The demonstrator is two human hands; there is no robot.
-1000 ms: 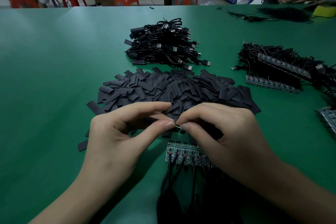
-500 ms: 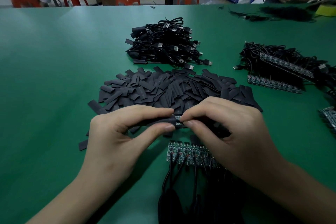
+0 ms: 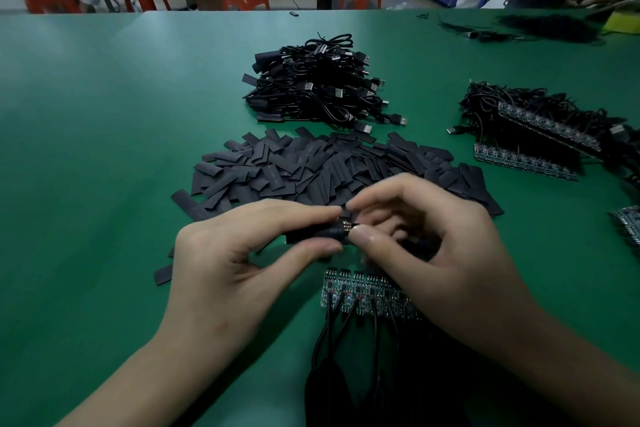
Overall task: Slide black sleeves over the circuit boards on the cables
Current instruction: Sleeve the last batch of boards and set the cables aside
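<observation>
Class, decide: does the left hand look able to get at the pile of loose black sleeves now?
Likely yes: the pile lies just beyond the left hand, nothing between. But that hand pinches a sleeve, so it must let go first.

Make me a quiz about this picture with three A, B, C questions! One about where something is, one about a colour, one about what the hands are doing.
1. Where is the cable pile from the heap of loose sleeves? A) beyond it, farther away B) nearer the person C) far left of it
2. What colour is the table? A) red B) green C) white
3. What are the left hand and right hand doing? A) lying flat B) waving C) pinching a sleeve and circuit board
Answers: 1 A, the cables lie beyond the heap. 2 B, its top is green. 3 C, the left pinches the sleeve, the right the board end.
</observation>
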